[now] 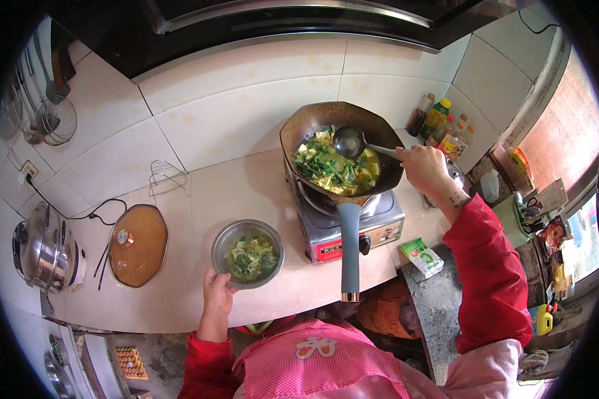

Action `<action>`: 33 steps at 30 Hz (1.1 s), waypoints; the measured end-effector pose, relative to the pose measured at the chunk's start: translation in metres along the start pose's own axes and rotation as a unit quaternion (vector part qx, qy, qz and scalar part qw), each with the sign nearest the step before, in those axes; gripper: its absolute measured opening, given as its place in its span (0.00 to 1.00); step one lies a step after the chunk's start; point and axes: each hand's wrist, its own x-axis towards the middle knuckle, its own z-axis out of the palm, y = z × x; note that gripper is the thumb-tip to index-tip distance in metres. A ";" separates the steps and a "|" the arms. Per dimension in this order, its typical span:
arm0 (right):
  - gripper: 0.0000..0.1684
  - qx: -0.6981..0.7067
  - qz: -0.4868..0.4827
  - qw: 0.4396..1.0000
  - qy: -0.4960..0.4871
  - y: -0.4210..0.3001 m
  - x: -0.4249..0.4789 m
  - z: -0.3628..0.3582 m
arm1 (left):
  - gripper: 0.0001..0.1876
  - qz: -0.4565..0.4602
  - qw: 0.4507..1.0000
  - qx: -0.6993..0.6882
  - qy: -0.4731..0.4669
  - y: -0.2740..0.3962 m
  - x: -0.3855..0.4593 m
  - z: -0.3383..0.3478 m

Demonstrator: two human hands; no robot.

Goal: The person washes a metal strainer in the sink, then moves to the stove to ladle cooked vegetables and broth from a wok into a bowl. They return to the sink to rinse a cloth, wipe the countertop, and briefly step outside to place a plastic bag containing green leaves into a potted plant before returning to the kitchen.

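My right hand [427, 167] is closed around the handle of a ladle [349, 142], whose bowl is over the food in an octagonal wok [299, 119]. Leafy greens and pale cubes that look like tofu [329, 167] lie in broth in the wok. The wok rests on a portable gas stove [384, 214], its grey handle [350, 249] pointing towards me. Lower left of the wok, my left hand [217, 289] grips the near rim of a metal bowl [214, 249] that holds the same kind of greens and cubes in broth.
A glass lid [145, 249] with chopsticks [101, 267] beside it lies on the countertop [189, 304]. Farther left stands a steel pot [45, 249]. A wire rack [167, 177] leans at the wall. Several bottles [437, 119] fill the back right corner; a green-and-white packet [422, 257] lies right of the stove.
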 end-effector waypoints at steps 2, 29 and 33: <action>0.16 0.002 0.006 1.000 -0.014 0.000 0.000 0.000 | 0.13 0.000 1.000 -0.005 -0.007 0.003 -0.006 0.005; 0.20 0.460 -0.101 0.873 0.127 0.002 -0.132 -0.188 | 0.07 -0.071 0.985 -0.041 -0.154 0.030 -0.037 0.014; 0.20 0.482 -0.126 0.860 0.116 -0.022 -0.132 -0.184 | 0.06 -0.052 0.985 -0.086 -0.142 0.033 -0.053 0.008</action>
